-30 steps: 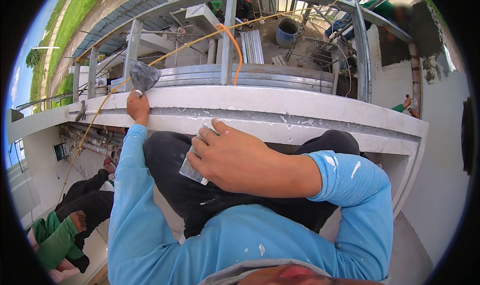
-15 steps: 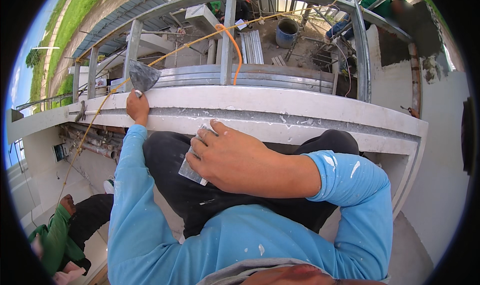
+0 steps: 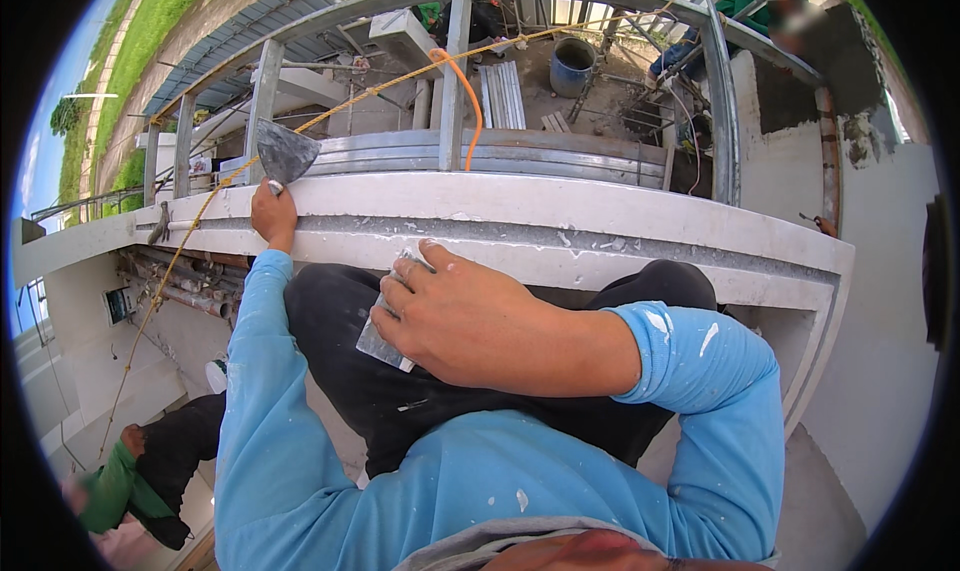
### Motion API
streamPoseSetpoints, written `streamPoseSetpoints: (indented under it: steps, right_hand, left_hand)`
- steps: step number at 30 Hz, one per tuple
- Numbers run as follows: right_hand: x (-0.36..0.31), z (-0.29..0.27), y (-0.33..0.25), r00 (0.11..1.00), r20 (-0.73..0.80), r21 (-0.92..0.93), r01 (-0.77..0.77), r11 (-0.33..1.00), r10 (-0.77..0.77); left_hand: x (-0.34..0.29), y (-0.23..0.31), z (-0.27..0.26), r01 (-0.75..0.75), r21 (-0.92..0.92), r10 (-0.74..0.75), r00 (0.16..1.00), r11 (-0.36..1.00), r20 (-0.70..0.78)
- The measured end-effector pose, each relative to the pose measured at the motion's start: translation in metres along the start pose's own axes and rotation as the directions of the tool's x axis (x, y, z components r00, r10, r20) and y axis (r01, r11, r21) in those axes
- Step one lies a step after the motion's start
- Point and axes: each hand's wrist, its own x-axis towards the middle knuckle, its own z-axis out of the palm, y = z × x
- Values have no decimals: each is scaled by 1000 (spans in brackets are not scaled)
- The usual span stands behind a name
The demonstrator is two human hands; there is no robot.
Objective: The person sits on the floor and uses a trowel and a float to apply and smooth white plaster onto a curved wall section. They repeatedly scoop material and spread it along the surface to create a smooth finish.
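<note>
My left hand point(image 3: 273, 216) is closed on the handle of a putty knife point(image 3: 287, 153), whose broad, grey-smeared blade points up and away past the far edge of a white ledge point(image 3: 480, 193). Over my lap, my right hand point(image 3: 450, 316) grips a flat metal plastering trowel point(image 3: 378, 349) from above. Most of the trowel is hidden under the fingers and palm, with its blade showing on the left side. A rough grey groove point(image 3: 600, 241) runs along the ledge, with white smears of filler on its lips.
A metal frame point(image 3: 457, 81) stands beyond the ledge, crossed by a yellow rope point(image 3: 375, 91) and an orange hose point(image 3: 474, 101). Below are a blue drum point(image 3: 573, 68) and metal lengths point(image 3: 505, 96). Co-workers are at lower left point(image 3: 125, 481) and upper right point(image 3: 750, 16).
Both my hands and their tools stay almost still. The co-worker at lower left has shifted slightly, the arm lower than before.
</note>
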Motion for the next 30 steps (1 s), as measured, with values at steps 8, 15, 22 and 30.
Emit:
streamPoseSetpoints:
  steps: [8, 15, 22, 30]
  right_hand:
    - [0, -1, 0, 1000, 28, 1, 2, 1000, -2]
    - [0, -3, -1, 1000, 13, -7, -1, 1000, 1]
    - [0, 0, 0, 999, 33, 4, 0, 1000, 0]
    - [3, 14, 1, 1000, -8, -68, 20, 997, -21]
  left_hand:
    - [1, -1, 1, 9, 9, -9, 1000, 1000, 14]
    - [-1, 2, -2, 4, 6, -4, 1000, 1000, -9]
    - [-1, 1, -2, 6, -4, -6, 1000, 1000, 2]
    - [0, -1, 2, -44, -13, 44, 999, 999, -5]
